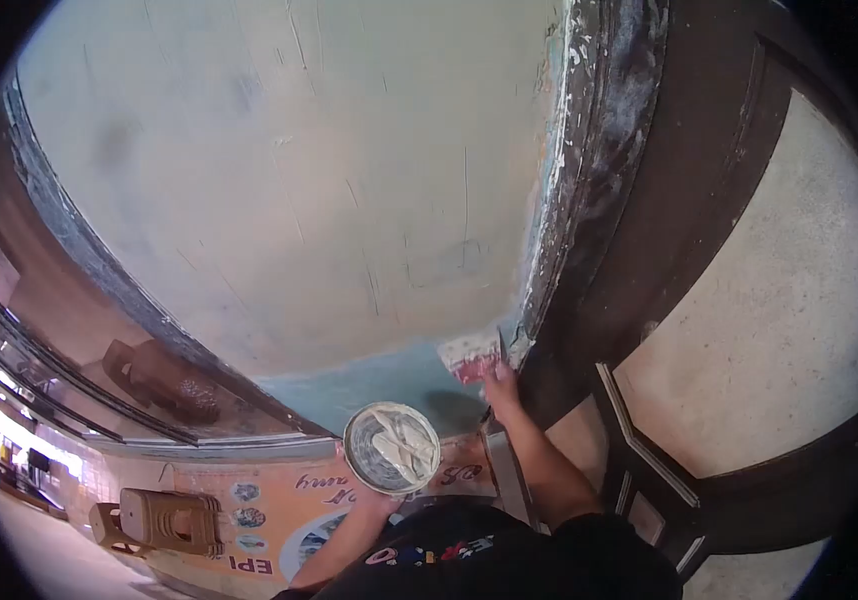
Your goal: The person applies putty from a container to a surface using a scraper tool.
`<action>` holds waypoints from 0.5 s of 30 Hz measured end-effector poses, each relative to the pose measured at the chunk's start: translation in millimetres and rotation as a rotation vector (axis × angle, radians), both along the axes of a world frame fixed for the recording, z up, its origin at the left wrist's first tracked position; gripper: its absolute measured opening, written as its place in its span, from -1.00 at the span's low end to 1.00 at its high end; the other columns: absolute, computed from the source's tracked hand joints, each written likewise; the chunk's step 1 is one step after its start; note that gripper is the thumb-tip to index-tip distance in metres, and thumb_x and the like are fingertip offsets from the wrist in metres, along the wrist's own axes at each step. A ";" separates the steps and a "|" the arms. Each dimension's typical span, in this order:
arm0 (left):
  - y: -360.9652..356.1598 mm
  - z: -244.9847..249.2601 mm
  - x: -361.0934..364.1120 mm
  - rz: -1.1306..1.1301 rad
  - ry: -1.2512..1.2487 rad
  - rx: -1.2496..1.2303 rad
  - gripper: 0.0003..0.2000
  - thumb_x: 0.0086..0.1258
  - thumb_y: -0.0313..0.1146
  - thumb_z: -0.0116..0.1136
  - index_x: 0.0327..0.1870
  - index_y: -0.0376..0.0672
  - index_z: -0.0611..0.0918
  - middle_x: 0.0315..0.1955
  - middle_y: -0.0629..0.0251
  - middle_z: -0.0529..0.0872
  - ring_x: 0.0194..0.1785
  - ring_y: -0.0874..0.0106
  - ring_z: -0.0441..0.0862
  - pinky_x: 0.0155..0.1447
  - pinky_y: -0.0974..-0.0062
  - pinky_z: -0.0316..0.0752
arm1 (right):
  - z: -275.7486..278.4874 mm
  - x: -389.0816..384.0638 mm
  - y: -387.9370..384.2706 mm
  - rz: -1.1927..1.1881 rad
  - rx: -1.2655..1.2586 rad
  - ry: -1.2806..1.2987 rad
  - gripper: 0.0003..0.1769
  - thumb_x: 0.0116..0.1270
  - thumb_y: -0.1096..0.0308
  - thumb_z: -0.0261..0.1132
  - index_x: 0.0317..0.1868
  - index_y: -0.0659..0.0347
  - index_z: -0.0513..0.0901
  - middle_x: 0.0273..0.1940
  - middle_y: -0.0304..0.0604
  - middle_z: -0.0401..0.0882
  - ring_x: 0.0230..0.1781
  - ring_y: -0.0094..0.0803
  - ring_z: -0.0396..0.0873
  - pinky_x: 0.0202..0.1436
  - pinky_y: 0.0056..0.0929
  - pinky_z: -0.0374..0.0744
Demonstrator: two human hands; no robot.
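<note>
My right hand (500, 387) is closed on a wide putty knife (471, 357) with a reddish lower part and pale putty smeared over its blade. The blade lies at the lower right of the wall panel (339, 180), by the dark frame. Below and to the left, my left hand (381, 502) supports a round tub (351, 462) from beneath, its fingers wrapped partly round the side. Whitish putty (404, 447) lies in the tub in a lump. Pale coating covers most of the panel, while a blue-green strip (359, 385) shows along its bottom.
A dark, paint-flecked frame (609, 130) borders the panel on the right, beside a dark door with pale panels (749, 300). Under the wall spreads an orange printed banner (299, 480). Stacked brown plastic stools (164, 520) stand at lower left, near a glass pane (89, 320).
</note>
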State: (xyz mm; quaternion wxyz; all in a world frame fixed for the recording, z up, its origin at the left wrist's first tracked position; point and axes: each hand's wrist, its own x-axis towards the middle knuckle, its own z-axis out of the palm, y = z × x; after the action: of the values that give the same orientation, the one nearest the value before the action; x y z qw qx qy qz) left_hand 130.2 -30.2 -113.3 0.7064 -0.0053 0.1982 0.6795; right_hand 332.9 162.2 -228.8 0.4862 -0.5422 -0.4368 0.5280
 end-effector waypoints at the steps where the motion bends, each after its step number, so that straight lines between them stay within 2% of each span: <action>1: 0.9 -1.5 0.6 0.003 0.001 0.008 -0.17 0.21 0.46 -0.22 0.32 -0.02 0.41 0.26 0.20 0.46 0.29 0.08 0.41 0.33 -0.04 0.33 | -15.3 6.5 -18.8 0.003 -0.017 0.021 -0.77 0.47 0.20 0.14 -0.09 0.19 0.54 -0.48 -0.33 0.46 -0.59 -0.59 0.39 -0.53 -0.52 0.38; 3: 2.0 -6.2 0.1 0.038 0.092 -0.012 -0.16 0.21 0.48 -0.22 0.33 -0.03 0.41 0.27 0.20 0.45 0.29 0.08 0.41 0.33 -0.05 0.32 | -14.4 7.7 -23.9 0.017 -0.027 0.047 -0.78 0.46 0.22 0.15 -0.07 0.18 0.53 -0.45 -0.34 0.47 -0.56 -0.60 0.39 -0.51 -0.53 0.39; 5: -1.2 -10.3 -0.9 0.024 0.094 0.045 -0.15 0.20 0.49 -0.22 0.33 -0.01 0.40 0.29 0.20 0.43 0.30 0.08 0.40 0.34 -0.05 0.32 | 5.6 10.3 -27.9 0.067 0.132 0.129 -0.80 0.46 0.23 0.17 -0.07 0.16 0.54 -0.37 -0.38 0.47 -0.46 -0.65 0.40 -0.48 -0.57 0.38; 6: -2.6 -11.2 -1.1 0.016 0.091 0.011 -0.13 0.20 0.51 -0.25 0.35 -0.02 0.38 0.30 0.19 0.43 0.31 0.09 0.40 0.35 -0.03 0.31 | 31.8 5.3 -21.1 0.049 0.142 0.196 -0.75 0.47 0.17 0.16 -0.11 0.21 0.50 -0.52 -0.38 0.38 -0.60 -0.64 0.36 -0.56 -0.57 0.33; 7: -3.1 -11.0 0.3 0.008 0.087 -0.020 -0.11 0.20 0.52 -0.28 0.36 -0.04 0.36 0.30 0.18 0.43 0.32 0.10 0.40 0.36 0.00 0.31 | 59.6 3.2 -13.5 0.058 0.222 0.202 -0.71 0.47 0.13 0.17 -0.14 0.22 0.49 -0.52 -0.37 0.39 -0.60 -0.63 0.36 -0.55 -0.57 0.34; 9: 1.1 -5.8 5.3 -0.003 0.093 -0.021 -0.11 0.20 0.53 -0.28 0.36 -0.03 0.37 0.31 0.19 0.43 0.32 0.10 0.40 0.37 0.00 0.31 | 86.0 2.0 8.5 0.085 0.252 0.199 -0.68 0.47 0.09 0.16 -0.19 0.22 0.49 -0.50 -0.35 0.41 -0.61 -0.63 0.35 -0.54 -0.58 0.34; 11: 3.3 -6.6 6.7 -0.012 0.061 0.017 -0.12 0.20 0.52 -0.28 0.36 -0.01 0.37 0.31 0.21 0.43 0.32 0.10 0.39 0.37 -0.02 0.30 | 96.4 -2.2 19.8 0.017 0.268 0.093 -0.63 0.47 0.07 0.15 -0.15 0.28 0.53 -0.43 -0.24 0.53 -0.55 -0.53 0.46 -0.47 -0.47 0.44; 12: 1.7 -5.2 7.1 -0.021 0.019 -0.020 -0.14 0.23 0.50 -0.28 0.35 -0.02 0.38 0.30 0.21 0.43 0.32 0.10 0.40 0.37 -0.01 0.31 | 78.2 -3.1 16.1 0.015 0.264 0.096 -0.63 0.47 0.07 0.15 -0.15 0.28 0.53 -0.43 -0.24 0.53 -0.55 -0.53 0.46 -0.47 -0.47 0.44; 14: 0.4 0.2 7.0 -0.006 0.022 -0.028 -0.14 0.23 0.50 -0.28 0.35 -0.02 0.38 0.30 0.21 0.43 0.31 0.10 0.40 0.36 -0.01 0.31 | -6.4 -5.4 9.4 -0.141 0.436 -0.330 -0.69 0.48 0.13 0.13 -0.15 0.23 0.57 -0.42 -0.27 0.52 -0.50 -0.59 0.48 -0.48 -0.53 0.40; 15: 0.2 1.4 6.3 0.013 0.021 -0.038 -0.15 0.23 0.49 -0.28 0.35 -0.02 0.38 0.30 0.21 0.43 0.31 0.10 0.41 0.36 0.00 0.32 | -49.7 -7.5 -2.9 -0.141 0.301 -0.254 -0.68 0.47 0.13 0.12 -0.08 0.23 0.58 -0.42 -0.26 0.54 -0.57 -0.56 0.48 -0.51 -0.50 0.41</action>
State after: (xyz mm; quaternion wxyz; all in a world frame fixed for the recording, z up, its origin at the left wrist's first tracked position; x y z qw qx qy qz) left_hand 136.5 -29.9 -111.9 0.6997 -0.0131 0.2185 0.6800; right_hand 325.3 159.3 -278.6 0.5382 -0.5550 -0.5297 0.3489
